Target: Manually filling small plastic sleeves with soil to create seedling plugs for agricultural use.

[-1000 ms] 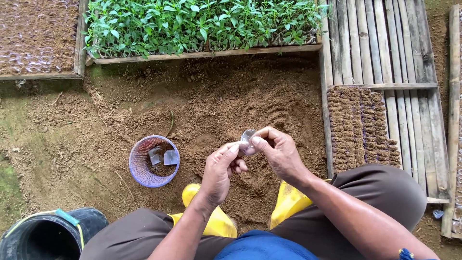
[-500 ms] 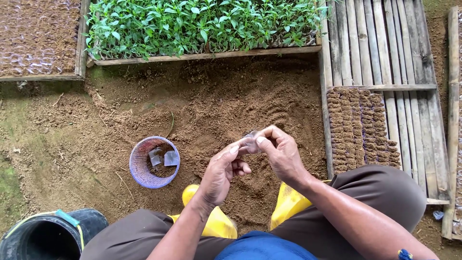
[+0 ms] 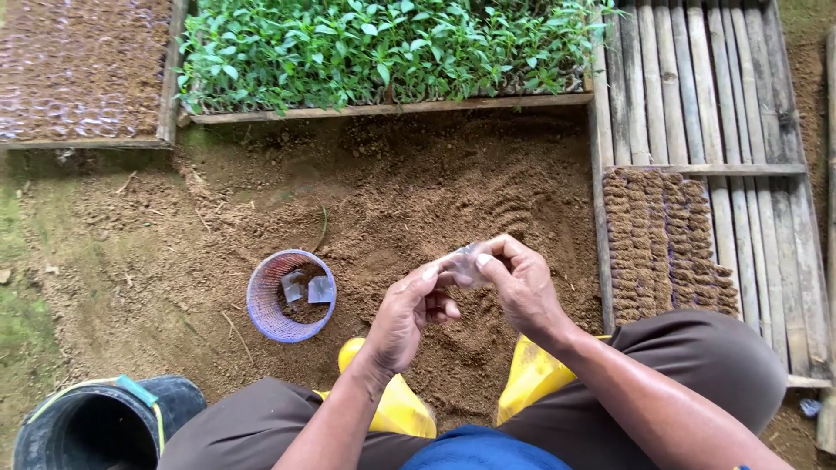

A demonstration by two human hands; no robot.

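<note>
Pinching a small clear plastic bag [image 3: 464, 264] between them, the left hand [image 3: 407, 315] and the right hand [image 3: 520, 287] meet fingertip to fingertip above loose brown soil [image 3: 418, 191]; thumbs and forefingers are closed on the film, the remaining fingers loosely curled. The step in hand appears to be separating the bag's mouth, and the next move likely calls for a light sliding rub of the two layers without tearing them. Left of the left hand and slightly below it, a purple mesh basket [image 3: 290, 296] stands on the soil with a few more clear bags inside, apart from both hands. Below the hands, two yellow boots [image 3: 531, 374] rest on the ground between the knees. Beyond the right hand, rows of soil-filled bags [image 3: 666, 239] lie packed on a bamboo rack [image 3: 697, 87]. Ahead of the hands, a wooden frame of green seedlings [image 3: 383, 48] borders the soil. A black bucket [image 3: 96, 426] stands far left. Nothing obstructs the hands.
</note>
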